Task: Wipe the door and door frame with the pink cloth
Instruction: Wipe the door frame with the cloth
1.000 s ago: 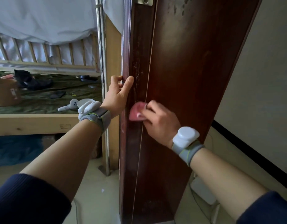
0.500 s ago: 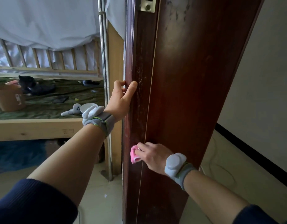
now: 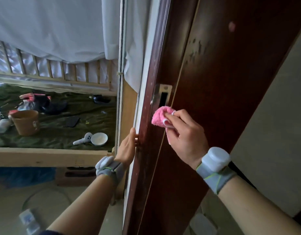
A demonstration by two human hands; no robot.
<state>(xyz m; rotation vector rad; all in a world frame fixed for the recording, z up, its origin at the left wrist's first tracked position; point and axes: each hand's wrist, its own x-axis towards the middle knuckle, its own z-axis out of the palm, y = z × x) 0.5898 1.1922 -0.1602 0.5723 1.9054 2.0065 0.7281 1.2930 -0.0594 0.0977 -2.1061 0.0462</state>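
A wooden bed [image 3: 44,156] stood at left, covered by a green sheet [image 3: 53,133]. On the sheet lay a white bowl [image 3: 99,139], a white handheld device [image 3: 82,139] just beside it, an upright brown paper tub [image 3: 26,122] and a black phone [image 3: 71,121]. White fabric [image 3: 53,28] hung above the slatted rail [image 3: 61,72]. A cardboard box [image 3: 73,175] sat beneath the bed.

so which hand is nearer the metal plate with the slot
Right. The right hand holds the pink cloth just below the metal plate; the left hand rests lower, on the left edge of the door frame.
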